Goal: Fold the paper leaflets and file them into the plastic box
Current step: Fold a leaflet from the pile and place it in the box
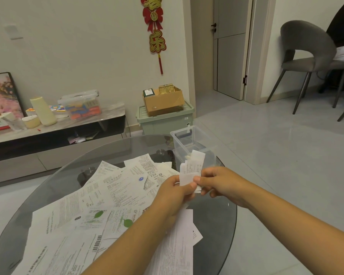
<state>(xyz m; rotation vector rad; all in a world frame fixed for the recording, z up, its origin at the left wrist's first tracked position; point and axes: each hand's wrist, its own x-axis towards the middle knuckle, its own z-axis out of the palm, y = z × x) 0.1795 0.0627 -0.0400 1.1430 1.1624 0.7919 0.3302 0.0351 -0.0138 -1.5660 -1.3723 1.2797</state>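
**Folded leaflet held just short of the box, box straight ahead of the grip**

Both hands pinch one small folded leaflet (pixel 190 171) above the round glass table (pixel 222 219). The left hand (pixel 172 192) holds its lower left edge between thumb and fingers; the right hand (pixel 216 182) pinches the lower right edge, thumb on top. The leaflet stands roughly upright, its long axis running up and away from the person, its top edge overlapping the near wall of the clear plastic box (pixel 193 143) in this view.

The box sits beyond the hands, toward the far rim of the table, slightly right of centre. A few folded papers (pixel 197 155) appear to stand inside already, though the clear walls make that hard to confirm. The right hand lies nearer the box, so it likely carries the leaflet forward and down. Unfolded leaflets (pixel 99 205) lie spread to the left, under the left forearm, still awaiting folding.
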